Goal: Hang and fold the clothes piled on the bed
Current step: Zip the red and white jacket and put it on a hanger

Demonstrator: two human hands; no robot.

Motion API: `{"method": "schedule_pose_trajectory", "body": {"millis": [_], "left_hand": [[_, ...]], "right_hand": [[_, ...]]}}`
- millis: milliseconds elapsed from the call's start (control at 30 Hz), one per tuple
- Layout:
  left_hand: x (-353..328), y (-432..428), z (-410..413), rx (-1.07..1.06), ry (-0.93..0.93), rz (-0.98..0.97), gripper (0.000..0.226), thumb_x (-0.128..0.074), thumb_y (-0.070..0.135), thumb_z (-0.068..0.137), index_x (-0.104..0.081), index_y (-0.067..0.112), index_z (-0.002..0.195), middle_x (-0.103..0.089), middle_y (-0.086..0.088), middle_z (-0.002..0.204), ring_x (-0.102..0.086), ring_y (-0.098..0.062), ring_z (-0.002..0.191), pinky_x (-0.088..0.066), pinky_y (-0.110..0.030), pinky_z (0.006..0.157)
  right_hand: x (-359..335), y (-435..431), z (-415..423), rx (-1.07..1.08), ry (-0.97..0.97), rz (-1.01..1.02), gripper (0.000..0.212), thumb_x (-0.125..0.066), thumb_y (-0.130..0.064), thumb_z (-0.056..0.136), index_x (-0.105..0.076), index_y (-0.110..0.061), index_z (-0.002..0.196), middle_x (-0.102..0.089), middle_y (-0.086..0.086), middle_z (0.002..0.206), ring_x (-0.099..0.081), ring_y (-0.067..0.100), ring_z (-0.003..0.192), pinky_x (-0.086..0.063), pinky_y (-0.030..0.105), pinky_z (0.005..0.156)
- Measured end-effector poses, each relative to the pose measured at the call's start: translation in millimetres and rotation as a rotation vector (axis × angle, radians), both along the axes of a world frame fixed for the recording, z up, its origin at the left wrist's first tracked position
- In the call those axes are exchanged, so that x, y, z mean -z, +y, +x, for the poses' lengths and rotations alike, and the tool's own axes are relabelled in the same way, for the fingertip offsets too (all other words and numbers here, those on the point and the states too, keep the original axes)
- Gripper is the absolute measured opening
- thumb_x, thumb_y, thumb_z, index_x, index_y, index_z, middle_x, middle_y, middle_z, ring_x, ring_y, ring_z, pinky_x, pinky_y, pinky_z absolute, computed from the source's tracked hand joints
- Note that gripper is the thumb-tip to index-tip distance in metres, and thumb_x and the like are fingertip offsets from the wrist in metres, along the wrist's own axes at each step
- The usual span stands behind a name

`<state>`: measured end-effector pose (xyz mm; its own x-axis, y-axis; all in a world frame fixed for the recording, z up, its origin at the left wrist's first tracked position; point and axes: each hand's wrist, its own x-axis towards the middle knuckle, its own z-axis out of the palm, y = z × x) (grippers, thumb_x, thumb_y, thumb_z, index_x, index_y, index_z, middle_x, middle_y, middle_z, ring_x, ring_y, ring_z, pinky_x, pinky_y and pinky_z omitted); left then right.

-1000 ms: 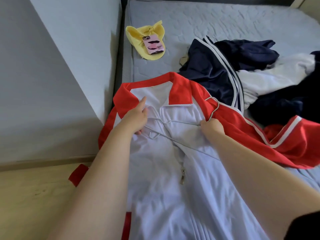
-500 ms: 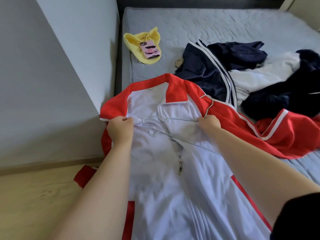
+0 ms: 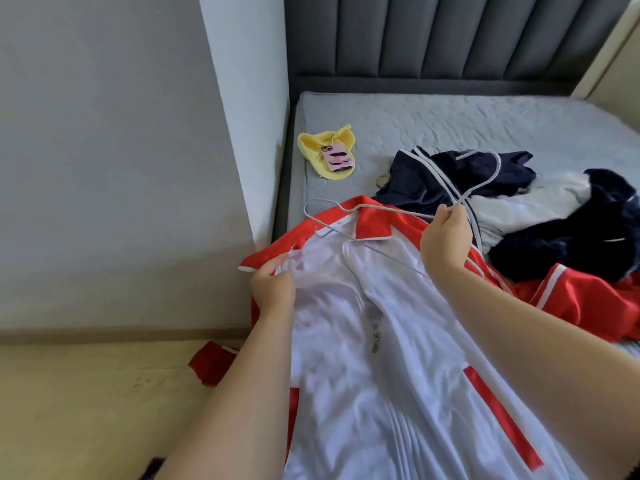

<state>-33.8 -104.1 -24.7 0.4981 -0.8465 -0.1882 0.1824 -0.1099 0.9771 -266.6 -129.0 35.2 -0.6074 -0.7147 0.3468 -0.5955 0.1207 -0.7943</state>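
A red and white zip jacket [image 3: 374, 368] lies open-fronted over the near edge of the bed, its red collar toward the headboard. My left hand [image 3: 272, 287] grips the jacket's left shoulder edge. My right hand [image 3: 446, 237] holds a thin grey wire hanger [image 3: 363, 207] by its neck, raised above the collar, with the hook up over the dark clothes. One hanger arm reaches left past the collar. A pile of navy, white and red clothes [image 3: 540, 216] lies to the right.
A yellow cloth [image 3: 322, 143] with a pink-cased phone [image 3: 336, 158] on it lies at the mattress's [image 3: 450, 123] left side. A white wall panel [image 3: 249, 116] stands left of the bed. The grey headboard [image 3: 450, 39] is behind. Wooden floor [image 3: 86, 403] is at lower left.
My right hand has lifted the hanger up and away from the jacket's chest, so it now sits over the collar. My left hand keeps its grip on the shoulder. The view has tilted up.
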Motion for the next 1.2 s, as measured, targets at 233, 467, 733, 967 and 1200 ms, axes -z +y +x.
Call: {"method": "schedule_pose_trajectory", "body": {"millis": [233, 467, 733, 967, 1200], "left_hand": [[-38, 33, 3, 0.13, -0.03, -0.067, 0.058, -0.042, -0.013, 0.078, -0.073, 0.036, 0.083, -0.069, 0.02, 0.094, -0.063, -0.01, 0.103, -0.047, -0.03, 0.097], [-59, 59, -14, 0.557, 0.105, -0.064, 0.065, -0.038, -0.021, 0.072, -0.078, 0.029, 0.084, -0.07, -0.009, 0.094, -0.052, -0.021, 0.08, -0.039, -0.031, 0.075], [-68, 87, -6, 0.648, 0.116, 0.171, 0.042, -0.037, -0.015, 0.079, -0.072, 0.008, 0.075, -0.066, -0.012, 0.081, -0.061, -0.025, 0.081, -0.053, -0.029, 0.07], [-60, 95, 30, 0.23, -0.857, 0.203, 0.021, -0.058, 0.024, 0.086, -0.07, 0.008, 0.092, -0.06, -0.013, 0.11, -0.053, -0.034, 0.106, -0.042, -0.035, 0.081], [-54, 97, 36, 0.5, -1.114, -0.122, 0.041, -0.051, 0.039, 0.093, -0.049, 0.022, 0.13, -0.063, 0.0, 0.115, -0.057, -0.024, 0.107, -0.04, -0.039, 0.096]], "right_hand": [[-4, 23, 40, -0.167, 0.4, 0.142, 0.022, -0.037, -0.022, 0.101, -0.049, -0.006, 0.094, -0.061, 0.015, 0.091, -0.052, 0.036, 0.093, -0.031, 0.041, 0.076], [-6, 27, 86, -0.446, 0.013, 0.36, 0.03, -0.051, -0.02, 0.097, -0.05, -0.008, 0.069, -0.045, 0.0, 0.059, -0.042, 0.02, 0.06, -0.03, 0.03, 0.056], [-29, 33, 106, -0.467, -0.574, 0.449, 0.039, -0.069, -0.039, 0.083, -0.049, -0.012, 0.065, -0.046, 0.003, 0.055, -0.044, 0.016, 0.051, -0.033, 0.025, 0.053], [-38, 43, 126, -0.44, -0.103, 0.389, 0.052, -0.072, -0.022, 0.078, -0.029, -0.016, 0.051, -0.031, -0.001, 0.05, -0.031, 0.012, 0.048, -0.027, 0.025, 0.046], [-57, 60, 145, -0.686, 0.312, 0.489, 0.059, -0.068, -0.037, 0.082, -0.027, -0.016, 0.046, -0.025, -0.005, 0.042, -0.024, 0.011, 0.04, -0.019, 0.017, 0.035]]}}
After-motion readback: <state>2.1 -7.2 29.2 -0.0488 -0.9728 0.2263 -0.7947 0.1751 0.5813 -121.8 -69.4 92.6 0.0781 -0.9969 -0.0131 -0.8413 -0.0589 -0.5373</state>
